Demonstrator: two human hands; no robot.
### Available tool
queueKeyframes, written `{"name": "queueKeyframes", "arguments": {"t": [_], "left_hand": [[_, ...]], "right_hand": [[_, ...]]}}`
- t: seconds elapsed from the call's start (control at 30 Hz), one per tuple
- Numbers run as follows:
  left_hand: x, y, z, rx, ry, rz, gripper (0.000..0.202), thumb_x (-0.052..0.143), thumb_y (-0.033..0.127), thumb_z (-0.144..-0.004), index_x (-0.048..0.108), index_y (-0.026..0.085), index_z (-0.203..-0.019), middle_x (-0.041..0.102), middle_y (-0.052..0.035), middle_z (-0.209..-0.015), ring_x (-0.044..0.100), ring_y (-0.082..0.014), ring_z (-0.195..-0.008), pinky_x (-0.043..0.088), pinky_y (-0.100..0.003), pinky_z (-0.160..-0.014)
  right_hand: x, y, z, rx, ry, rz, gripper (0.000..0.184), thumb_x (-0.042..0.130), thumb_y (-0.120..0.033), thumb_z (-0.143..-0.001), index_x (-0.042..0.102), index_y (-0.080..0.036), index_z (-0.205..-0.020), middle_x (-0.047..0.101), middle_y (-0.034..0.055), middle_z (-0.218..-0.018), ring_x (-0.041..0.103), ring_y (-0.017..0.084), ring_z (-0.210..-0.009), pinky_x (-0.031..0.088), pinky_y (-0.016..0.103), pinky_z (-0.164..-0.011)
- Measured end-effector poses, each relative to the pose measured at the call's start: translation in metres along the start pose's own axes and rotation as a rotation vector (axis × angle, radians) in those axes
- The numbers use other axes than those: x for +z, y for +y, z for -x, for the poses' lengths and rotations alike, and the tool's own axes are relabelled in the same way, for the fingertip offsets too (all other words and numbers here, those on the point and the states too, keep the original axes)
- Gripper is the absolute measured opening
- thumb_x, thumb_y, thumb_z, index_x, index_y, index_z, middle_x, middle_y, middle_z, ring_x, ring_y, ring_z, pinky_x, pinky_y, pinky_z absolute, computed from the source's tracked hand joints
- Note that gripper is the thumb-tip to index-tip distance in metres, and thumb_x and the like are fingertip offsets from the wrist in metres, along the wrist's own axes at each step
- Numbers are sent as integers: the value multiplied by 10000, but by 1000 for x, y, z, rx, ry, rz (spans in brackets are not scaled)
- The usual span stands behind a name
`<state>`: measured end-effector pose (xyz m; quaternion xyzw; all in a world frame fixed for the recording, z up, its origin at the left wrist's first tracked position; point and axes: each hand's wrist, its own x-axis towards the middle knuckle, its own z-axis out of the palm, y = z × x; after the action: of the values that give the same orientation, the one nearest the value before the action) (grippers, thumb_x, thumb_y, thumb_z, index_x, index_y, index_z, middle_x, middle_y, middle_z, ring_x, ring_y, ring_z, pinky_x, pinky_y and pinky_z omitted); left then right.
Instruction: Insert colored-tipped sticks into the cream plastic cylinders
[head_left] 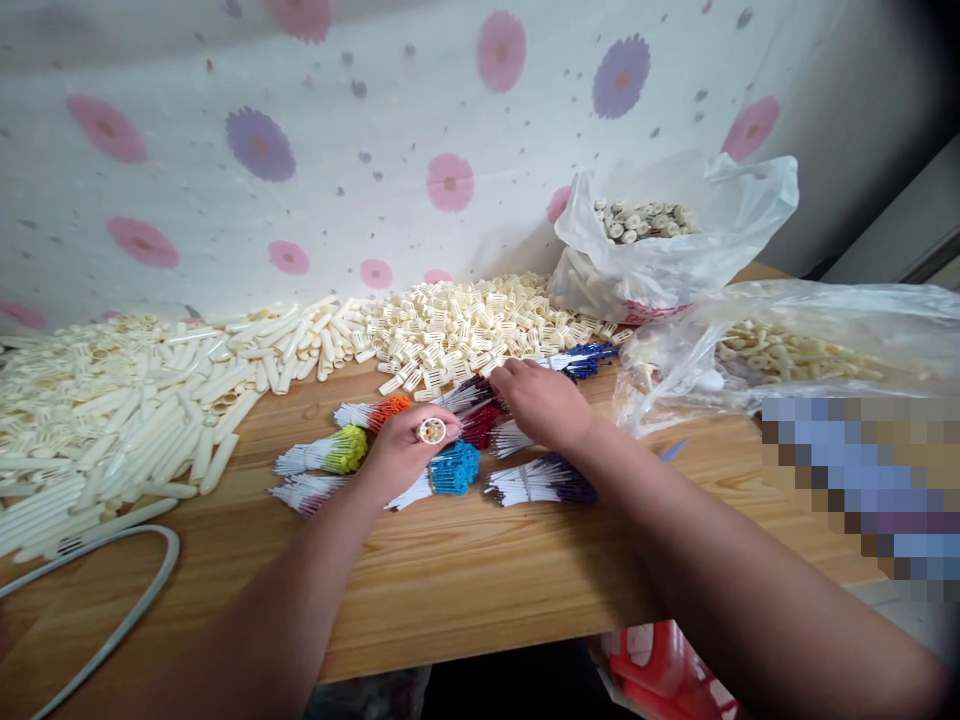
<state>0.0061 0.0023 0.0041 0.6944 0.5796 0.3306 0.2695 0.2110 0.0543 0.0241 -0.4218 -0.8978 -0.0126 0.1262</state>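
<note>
My left hand (409, 450) is closed around a short cream plastic tube (432, 431), its round end facing me with small coloured tips inside. Over the far bundles, my right hand (541, 400) has its fingers bent together; what they pinch is hidden. Around both hands lie bundles of thin white sticks with coloured ends, like pen refills: orange (390, 408), yellow-green (346, 450), light blue (454, 468), dark red (480, 425), blue (581, 360) and dark purple (559, 480). A pinkish-purple bundle (307, 492) sits partly behind my left forearm.
Long cream tubes (172, 440) are heaped at the left, slotted cream pieces (457, 330) at the back. Two clear plastic bags, one with round-ended parts (645, 222), another with cream pieces (795, 352), stand right. A white cable (169, 565) curves at the left edge.
</note>
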Motion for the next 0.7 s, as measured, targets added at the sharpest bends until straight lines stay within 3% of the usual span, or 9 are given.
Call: {"name": "queueKeyframes", "arguments": {"t": [0.07,0.17,0.33,0.4,0.57,0.7], "left_hand": [[0,2,1,10,74,-4,180,585,332,-806,659,170,-782,673,-18,-758,596,-161,-712,452,-258,-652],[-1,9,5,74,178,-36,175,579,322,-806,640,171,-741,649,-6,-710,575,-151,-677,441,-255,-635],[-8,21,14,161,208,-135,150,599,246,-772,606,169,-644,582,22,-596,513,-124,-585,388,-240,-568],[-8,22,16,140,183,-113,128,604,241,-766,617,170,-660,600,17,-619,527,-128,-600,394,-240,-576],[0,23,18,-44,-5,167,144,637,307,-755,662,165,-749,647,-8,-680,568,-144,-630,429,-239,-562],[2,22,21,-36,43,250,139,630,296,-771,651,166,-729,603,14,-629,534,-117,-596,410,-219,-545]], "right_hand": [[-8,9,6,3,49,-92,180,415,-69,-872,569,-155,-911,603,81,-865,544,180,-755,371,258,-636],[-16,13,14,-154,81,-263,161,428,-69,-868,555,-165,-844,573,45,-846,509,139,-726,355,232,-644],[-18,4,17,-273,85,-307,125,456,-117,-892,568,-156,-852,554,52,-846,491,147,-744,356,241,-663],[-17,0,16,-299,71,-363,130,459,-133,-902,576,-154,-851,549,50,-845,489,138,-733,365,236,-664],[-10,-13,14,-388,92,-571,142,478,-104,-890,602,-146,-836,567,45,-832,507,125,-740,401,230,-680],[-6,-15,14,-294,221,-729,76,608,-122,-818,602,-154,-887,605,28,-812,548,127,-744,432,238,-679]]}}
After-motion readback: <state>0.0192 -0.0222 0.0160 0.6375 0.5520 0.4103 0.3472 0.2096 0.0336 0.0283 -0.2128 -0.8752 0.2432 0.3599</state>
